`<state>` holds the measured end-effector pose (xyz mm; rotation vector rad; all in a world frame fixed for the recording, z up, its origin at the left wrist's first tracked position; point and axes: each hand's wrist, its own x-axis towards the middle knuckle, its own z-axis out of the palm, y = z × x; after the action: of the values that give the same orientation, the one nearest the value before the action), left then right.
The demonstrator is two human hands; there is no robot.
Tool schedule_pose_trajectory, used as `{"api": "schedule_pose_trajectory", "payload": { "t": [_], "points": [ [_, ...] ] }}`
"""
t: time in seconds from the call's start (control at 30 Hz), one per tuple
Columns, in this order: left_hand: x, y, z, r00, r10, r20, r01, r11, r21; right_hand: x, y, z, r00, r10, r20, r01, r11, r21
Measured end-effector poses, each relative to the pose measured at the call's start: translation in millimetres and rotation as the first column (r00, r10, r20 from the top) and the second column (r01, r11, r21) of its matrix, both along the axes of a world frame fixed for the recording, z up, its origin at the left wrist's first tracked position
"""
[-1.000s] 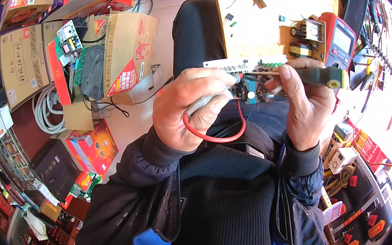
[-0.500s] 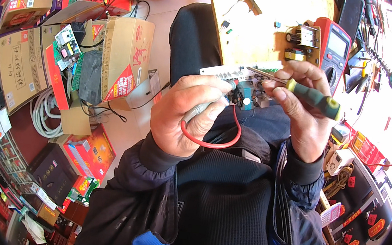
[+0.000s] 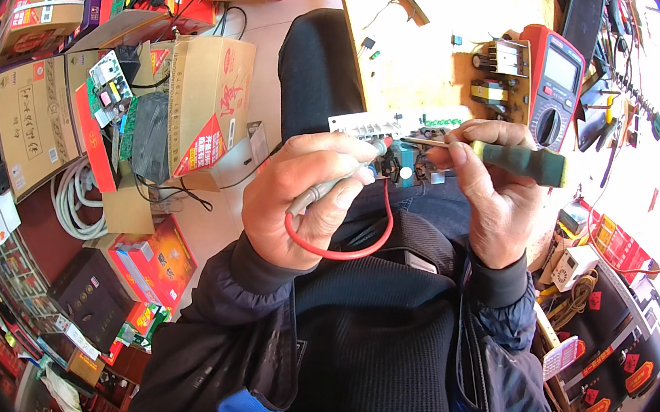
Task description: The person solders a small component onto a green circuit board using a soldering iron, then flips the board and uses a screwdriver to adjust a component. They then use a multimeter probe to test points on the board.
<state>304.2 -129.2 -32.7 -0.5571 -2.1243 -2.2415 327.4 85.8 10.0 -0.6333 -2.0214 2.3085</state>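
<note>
My left hand [image 3: 291,193] is closed around a grey test probe [image 3: 311,196] with a red lead [image 3: 341,254] looping from its lower end toward the board. The probe's red front end reaches the circuit board [image 3: 347,123], which carries a blue-green transformer and other parts above my lap. In my right hand [image 3: 498,197] is a screwdriver [image 3: 526,164] with a dark green and yellow handle, held nearly level. Its thin shaft points left over the board, near the probe's front end; whether the tips touch anything cannot be made out. My right fingers partly hide the board's right side.
A wooden table [image 3: 412,61] ahead carries loose small components, a board with heat sinks [image 3: 509,60] and a red multimeter [image 3: 553,93]. Hand tools lie at the right edge. Cardboard boxes [image 3: 212,95] and a coil of white cable [image 3: 78,202] are on the left.
The screwdriver has turned from a slope to nearly level, its tip lower and nearer the probe's front end. Both hands sit slightly farther left in view, still holding the same things.
</note>
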Motion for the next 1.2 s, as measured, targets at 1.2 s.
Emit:
{"api": "schedule_pose_trajectory", "payload": {
  "t": [1.2],
  "points": [
    [4.2, 2.2, 4.0, 0.998, 0.015, -0.053, -0.017, 0.999, -0.037, -1.1, -1.8, -4.3, 1.000, 0.004, -0.027, -0.005, 0.999, -0.035]
  ]
}}
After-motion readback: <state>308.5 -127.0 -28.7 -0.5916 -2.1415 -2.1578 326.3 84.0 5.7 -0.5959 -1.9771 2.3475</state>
